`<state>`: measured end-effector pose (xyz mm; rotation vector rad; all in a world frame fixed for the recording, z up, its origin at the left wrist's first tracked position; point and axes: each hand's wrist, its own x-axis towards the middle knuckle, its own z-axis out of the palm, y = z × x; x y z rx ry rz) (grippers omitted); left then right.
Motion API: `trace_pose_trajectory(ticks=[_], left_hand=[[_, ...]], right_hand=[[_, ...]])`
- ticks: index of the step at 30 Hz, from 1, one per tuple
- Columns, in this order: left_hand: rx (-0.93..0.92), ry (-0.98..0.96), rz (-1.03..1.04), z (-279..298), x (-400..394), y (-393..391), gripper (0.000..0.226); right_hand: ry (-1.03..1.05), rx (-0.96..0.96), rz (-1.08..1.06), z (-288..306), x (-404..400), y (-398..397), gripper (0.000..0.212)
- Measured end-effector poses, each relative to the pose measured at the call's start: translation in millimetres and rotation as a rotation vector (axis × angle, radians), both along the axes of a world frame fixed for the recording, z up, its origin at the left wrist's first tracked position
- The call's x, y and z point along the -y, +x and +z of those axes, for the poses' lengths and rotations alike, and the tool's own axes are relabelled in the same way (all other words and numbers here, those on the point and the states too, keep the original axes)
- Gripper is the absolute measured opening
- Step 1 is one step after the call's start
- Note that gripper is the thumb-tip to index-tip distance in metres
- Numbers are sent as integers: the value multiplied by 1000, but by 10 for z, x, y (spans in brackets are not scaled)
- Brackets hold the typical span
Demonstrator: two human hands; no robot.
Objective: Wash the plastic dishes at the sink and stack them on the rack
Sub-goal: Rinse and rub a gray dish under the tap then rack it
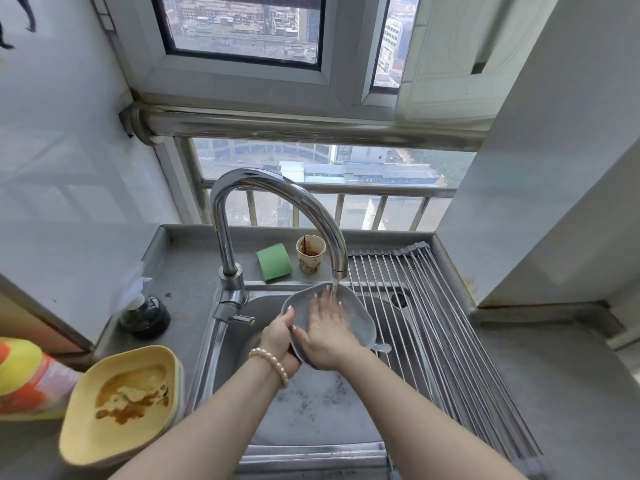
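Head view: the person is holding a grey plastic dish [356, 320] tilted over the sink [311, 410], right under the running faucet [277, 202], w/ water falling onto its upper inside. The left hand [277, 336] is gripping the dish's left rim, thumb hooked over the edge and fingers curled behind it. The right hand [327, 327] is lying flat inside the dish, fingers straight and spread, rubbing the wet surface & holding nothing.

The dish is probably light and stiff, thin-walled plastic, not fragile, but it's looking slippery now since it's wet and glossy. The rim is likely the best place to take hold, pinched thumb-over-edge as the left hand is doing; the smooth inside is offering no purchase.

Left of the sink a yellow dish [121, 400] w/ brown food residue is sitting on top of a stack, not yet washed. The roll-up drying rack [433, 323] is lying across the sink's right side, nothing on it. A green sponge [273, 261] and a stained paper cup [310, 254] are standing on the back ledge, just beside each other
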<state>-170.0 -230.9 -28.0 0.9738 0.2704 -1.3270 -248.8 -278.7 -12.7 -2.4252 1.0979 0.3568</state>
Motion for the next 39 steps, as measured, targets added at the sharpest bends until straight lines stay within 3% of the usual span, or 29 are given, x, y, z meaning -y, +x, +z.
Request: trace_pose_trajectory(ticks=[3,7,10,12,14,16,20,23,29,31,34,36,39], left_hand=[[-113,-45,23,-41,10,2,46],[-52,-43,71,-22,83,20,54],[-40,15,51,7,110,32,64],[6,92,-3,-12,105,59,74],[84,165,-67,-28,104,61,82],[246,252,-76,-54,98,109,68],[613,375,-115,-139,53,240,57],[621,430,-135,-238,33,251,54],[664,474,-255,-646,112,556,52],[584,497,-236,-601,69,571,52],[321,463,-212,-192,-63,316,43],[197,420,-253,-100,-88,211,39],[115,329,-226,-1,-57,134,31]], right_hand=[[84,38,59,-23,-24,69,68],[238,183,117,-32,-102,137,58],[330,229,131,-15,-125,102,62],[371,233,166,30,-147,57,70],[397,228,169,69,-148,-9,63],[388,199,192,115,-153,-122,53],[313,159,295,197,-183,-450,43],[168,185,292,167,-133,-537,47],[-213,198,436,31,149,-665,98],[-291,194,452,21,234,-731,101],[-330,294,347,-5,321,-744,98],[-197,527,130,-27,331,-700,92],[82,935,-346,18,276,-598,54]])
